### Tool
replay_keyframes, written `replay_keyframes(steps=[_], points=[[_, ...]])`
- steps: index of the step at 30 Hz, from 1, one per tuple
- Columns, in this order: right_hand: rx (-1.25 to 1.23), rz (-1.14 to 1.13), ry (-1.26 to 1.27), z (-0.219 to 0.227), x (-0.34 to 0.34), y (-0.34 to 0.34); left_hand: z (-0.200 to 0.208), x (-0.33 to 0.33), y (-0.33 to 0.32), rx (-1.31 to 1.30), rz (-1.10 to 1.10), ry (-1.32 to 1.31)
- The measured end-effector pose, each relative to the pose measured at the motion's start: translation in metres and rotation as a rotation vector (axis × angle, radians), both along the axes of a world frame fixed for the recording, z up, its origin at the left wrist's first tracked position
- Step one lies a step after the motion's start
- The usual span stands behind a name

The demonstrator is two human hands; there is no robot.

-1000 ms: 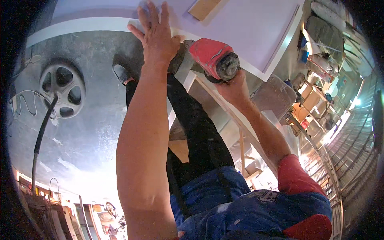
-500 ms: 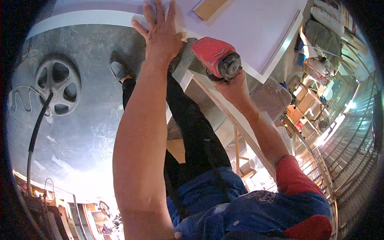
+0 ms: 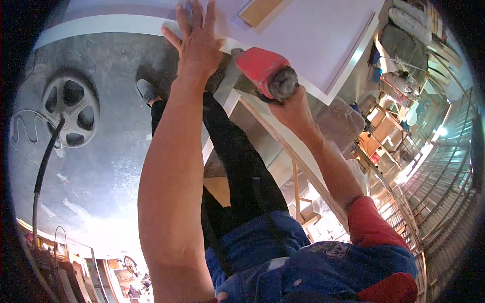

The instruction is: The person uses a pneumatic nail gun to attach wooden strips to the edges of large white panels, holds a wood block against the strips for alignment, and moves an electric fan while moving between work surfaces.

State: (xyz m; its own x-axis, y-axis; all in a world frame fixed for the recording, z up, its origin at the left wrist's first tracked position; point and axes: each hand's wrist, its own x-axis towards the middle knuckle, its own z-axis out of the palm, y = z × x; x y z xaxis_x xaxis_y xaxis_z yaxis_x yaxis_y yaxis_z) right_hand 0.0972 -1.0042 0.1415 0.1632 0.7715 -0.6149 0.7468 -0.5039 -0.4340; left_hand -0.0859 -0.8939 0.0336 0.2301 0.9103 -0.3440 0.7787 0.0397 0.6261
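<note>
A large white panel (image 3: 313,48) with a raised white edge strip lies across the top of the view. My left hand (image 3: 198,53) is spread on its near edge, fingers stretched over the rim. My right hand (image 3: 292,110) is closed round the grip of a red power tool (image 3: 260,65) with a dusty black round end. The tool's narrow nose points at the panel's near edge, close to my left hand; whether it touches cannot be made out. A short wooden block (image 3: 259,12) lies on the panel.
Below the panel is a wooden frame (image 3: 283,144) beside my legs. On the grey floor (image 3: 108,126) at left stands a round spoked base (image 3: 70,108) with a dark pole (image 3: 45,164). Wrapped bundles (image 3: 404,45) and shelves with clutter line the right, near a corrugated metal wall (image 3: 444,187).
The tool and both hands appear slightly further left, as does most of the scene. My left hand stays spread on the panel edge, and my right hand keeps hold of the tool.
</note>
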Motion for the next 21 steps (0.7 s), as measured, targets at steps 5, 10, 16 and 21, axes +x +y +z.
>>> replay_keyframes(steps=[5,10,16,21], points=[[0.009,-0.012,0.02,0.002,0.007,0.0,-0.002,0.001,0.002,-0.06,-0.032,0.03],[-0.007,-0.064,0.054,0.001,0.004,0.0,-0.001,0.0,0.002,-0.04,-0.019,0.007],[0.051,-0.075,0.058,0.003,-0.003,0.001,-0.002,0.0,0.002,-0.048,-0.013,0.026],[0.036,0.027,0.071,0.0,0.008,-0.003,-0.001,0.001,0.002,-0.011,-0.019,0.025]])
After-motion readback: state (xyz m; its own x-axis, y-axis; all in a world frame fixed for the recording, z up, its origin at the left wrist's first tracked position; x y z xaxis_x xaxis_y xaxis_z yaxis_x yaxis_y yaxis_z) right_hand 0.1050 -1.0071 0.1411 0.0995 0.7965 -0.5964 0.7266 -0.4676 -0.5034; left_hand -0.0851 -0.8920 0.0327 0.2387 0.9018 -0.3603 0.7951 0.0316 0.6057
